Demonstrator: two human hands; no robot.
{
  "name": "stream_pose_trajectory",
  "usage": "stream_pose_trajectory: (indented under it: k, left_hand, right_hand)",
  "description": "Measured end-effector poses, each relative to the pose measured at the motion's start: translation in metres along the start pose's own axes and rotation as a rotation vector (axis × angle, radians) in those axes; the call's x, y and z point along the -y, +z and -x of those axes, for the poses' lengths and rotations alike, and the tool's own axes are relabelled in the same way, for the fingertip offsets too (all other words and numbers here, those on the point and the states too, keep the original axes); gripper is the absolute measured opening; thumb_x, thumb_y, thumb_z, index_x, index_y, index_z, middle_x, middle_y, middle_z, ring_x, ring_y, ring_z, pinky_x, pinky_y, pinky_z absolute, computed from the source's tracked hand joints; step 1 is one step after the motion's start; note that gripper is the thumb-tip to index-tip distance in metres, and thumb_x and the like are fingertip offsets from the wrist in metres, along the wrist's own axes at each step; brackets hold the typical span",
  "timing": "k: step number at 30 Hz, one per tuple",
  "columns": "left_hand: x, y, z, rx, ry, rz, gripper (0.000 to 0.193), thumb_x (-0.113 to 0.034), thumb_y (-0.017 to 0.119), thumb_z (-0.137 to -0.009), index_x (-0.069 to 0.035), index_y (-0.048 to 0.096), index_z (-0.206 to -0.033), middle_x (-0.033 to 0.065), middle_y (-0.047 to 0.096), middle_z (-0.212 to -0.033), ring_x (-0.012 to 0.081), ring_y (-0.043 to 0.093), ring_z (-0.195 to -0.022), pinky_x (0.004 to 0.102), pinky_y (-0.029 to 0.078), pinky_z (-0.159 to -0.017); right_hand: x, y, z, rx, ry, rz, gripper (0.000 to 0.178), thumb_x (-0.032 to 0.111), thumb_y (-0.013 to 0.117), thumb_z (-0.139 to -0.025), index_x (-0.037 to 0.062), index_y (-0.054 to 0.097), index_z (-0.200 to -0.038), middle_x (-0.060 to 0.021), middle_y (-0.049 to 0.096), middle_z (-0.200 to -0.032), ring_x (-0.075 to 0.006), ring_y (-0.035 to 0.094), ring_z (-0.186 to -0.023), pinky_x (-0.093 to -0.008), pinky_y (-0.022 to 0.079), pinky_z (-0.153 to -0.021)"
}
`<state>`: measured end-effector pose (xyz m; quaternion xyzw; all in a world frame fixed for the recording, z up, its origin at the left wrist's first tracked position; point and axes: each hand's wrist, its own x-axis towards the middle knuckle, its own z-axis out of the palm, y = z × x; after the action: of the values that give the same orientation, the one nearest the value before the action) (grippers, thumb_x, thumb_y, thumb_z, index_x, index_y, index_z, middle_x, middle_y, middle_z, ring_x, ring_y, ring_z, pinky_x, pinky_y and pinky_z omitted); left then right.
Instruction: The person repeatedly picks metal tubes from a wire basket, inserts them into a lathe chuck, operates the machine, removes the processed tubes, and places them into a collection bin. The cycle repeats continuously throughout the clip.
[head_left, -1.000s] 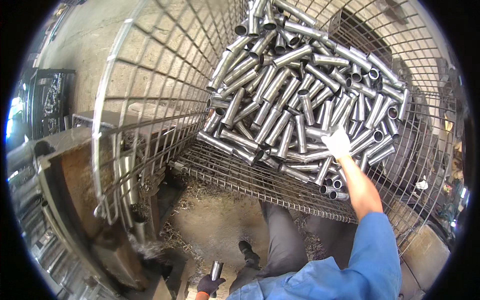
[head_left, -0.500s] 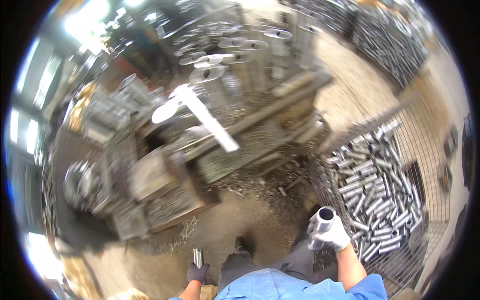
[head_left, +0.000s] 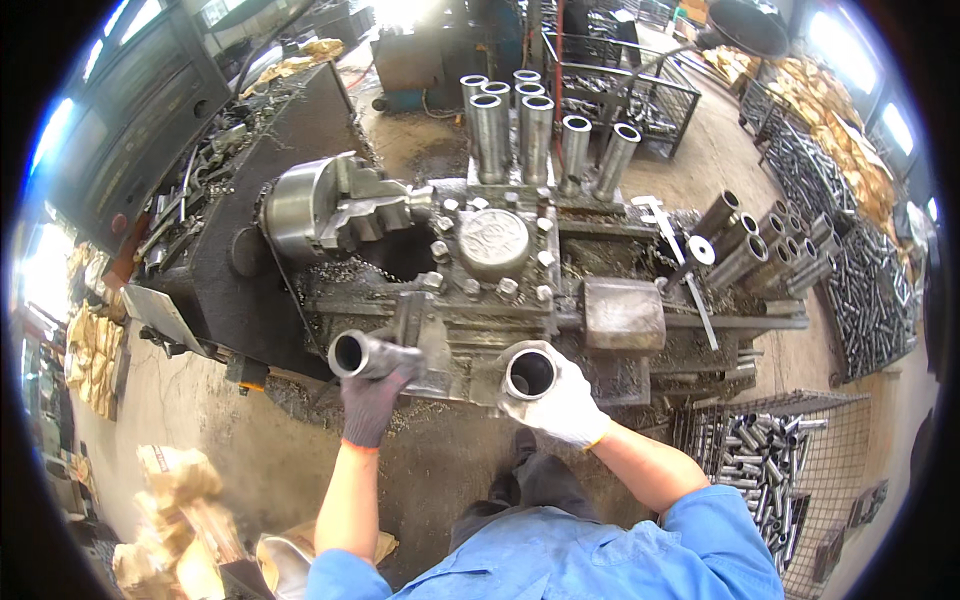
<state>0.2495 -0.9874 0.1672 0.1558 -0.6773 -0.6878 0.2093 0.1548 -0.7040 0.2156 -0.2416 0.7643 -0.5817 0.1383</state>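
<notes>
My left hand point(head_left: 370, 412), in a dark glove, is closed round a short metal tube point(head_left: 378, 358), its open end facing up. In my right hand point(head_left: 563, 405), gloved in white, a second metal tube point(head_left: 512, 385) is gripped with its open end up too. Both hands are at the front of a lathe, and the tubes are apart from each other. Beyond the left hand is the lathe's jawed chuck point(head_left: 300, 212). Between and beyond the hands stands the square tool post point(head_left: 493, 242), ringed with bolts.
Several taller tubes point(head_left: 536, 140) stand upright behind the tool post. A caliper point(head_left: 690, 275) lies right of it, beside more tubes point(head_left: 742, 262). At the lower right is a wire basket point(head_left: 840, 425) of short tubes. Brown sacking point(head_left: 185, 500) lies at the lower left.
My view has swung round so the lathe is in front of me. Both tubes are now held forward at the lathe; the left one has come up from low beside my leg.
</notes>
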Motion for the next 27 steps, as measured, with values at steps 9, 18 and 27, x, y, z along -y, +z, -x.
stream_pose_trajectory:
  k: [9,18,27]
  left_hand:
    - [-0.002,0.02,-0.071,0.434,0.234,-0.788,0.049,-0.013,0.093,-0.078,-0.006,0.069,-0.12,0.0094,0.075,-0.114,0.0234,0.072,-0.106,0.0423,0.058,-0.094]
    - [-0.092,-0.07,-0.251,-0.342,0.795,-1.253,0.078,-0.035,0.079,-0.084,-0.007,0.052,-0.151,0.0187,0.053,-0.156,0.038,0.05,-0.145,0.0514,0.034,-0.127]
    - [-0.056,-0.088,-0.292,-0.325,0.81,-1.311,0.072,-0.036,0.077,-0.083,-0.009,0.057,-0.147,0.0157,0.052,-0.158,0.0361,0.042,-0.152,0.0559,0.022,-0.131]
  right_hand:
    - [0.038,-0.089,-0.064,0.64,0.021,0.662,0.057,0.044,0.08,-0.085,0.0089,0.073,-0.129,-0.018,0.077,-0.117,-0.0357,0.075,-0.11,-0.0443,0.059,-0.097]
    - [0.131,-0.052,-0.301,0.847,0.063,0.681,0.068,0.042,0.068,-0.095,0.0091,0.058,-0.154,-0.0163,0.065,-0.149,-0.0288,0.063,-0.137,-0.0443,0.05,-0.117]
    - [0.043,0.018,-0.35,0.704,0.256,0.267,0.037,0.021,0.073,-0.088,0.0048,0.081,-0.12,-0.01,0.081,-0.119,-0.0212,0.074,-0.112,-0.0418,0.057,-0.1]
